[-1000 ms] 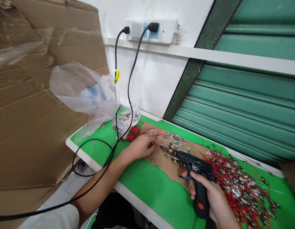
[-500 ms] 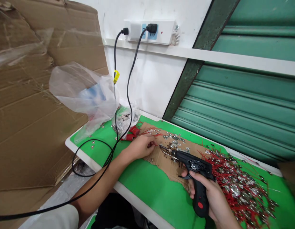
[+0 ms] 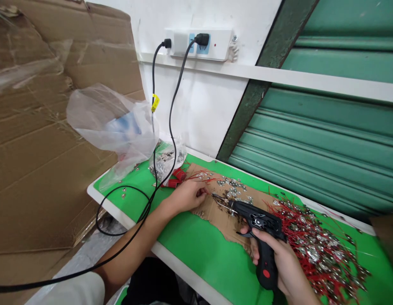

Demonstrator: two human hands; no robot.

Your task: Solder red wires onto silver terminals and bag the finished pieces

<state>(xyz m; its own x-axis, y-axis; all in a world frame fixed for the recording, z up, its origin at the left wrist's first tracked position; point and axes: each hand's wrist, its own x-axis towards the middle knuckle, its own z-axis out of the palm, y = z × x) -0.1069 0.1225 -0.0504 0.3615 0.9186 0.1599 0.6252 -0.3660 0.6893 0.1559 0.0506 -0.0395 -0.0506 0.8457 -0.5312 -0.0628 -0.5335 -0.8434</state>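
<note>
My right hand (image 3: 279, 254) is wrapped round the black grip of a soldering gun (image 3: 260, 218), its tip pointing left over a piece of brown cardboard (image 3: 228, 228). Close to that tip, my left hand (image 3: 191, 195) pinches a thin red wire (image 3: 208, 192), its end near the tip. Whether tip and wire touch is too small to tell. Small metal terminals (image 3: 236, 185) lie scattered on the cardboard behind the tip. Dark scorch marks surround the tip. To the right of the gun is a large pile of red wires with metal terminals (image 3: 320, 250).
Red wire bundles (image 3: 174, 180) and a clear bag of metal parts (image 3: 167, 159) lie on the green table (image 3: 196, 237) beyond my left hand. Black cables (image 3: 151, 199) hang from a wall socket (image 3: 221, 44) and cross my left forearm. A big cardboard box (image 3: 40, 169) stands at left.
The soldering gun has shifted very slightly to the left. My left hand stays in place with the red wire.
</note>
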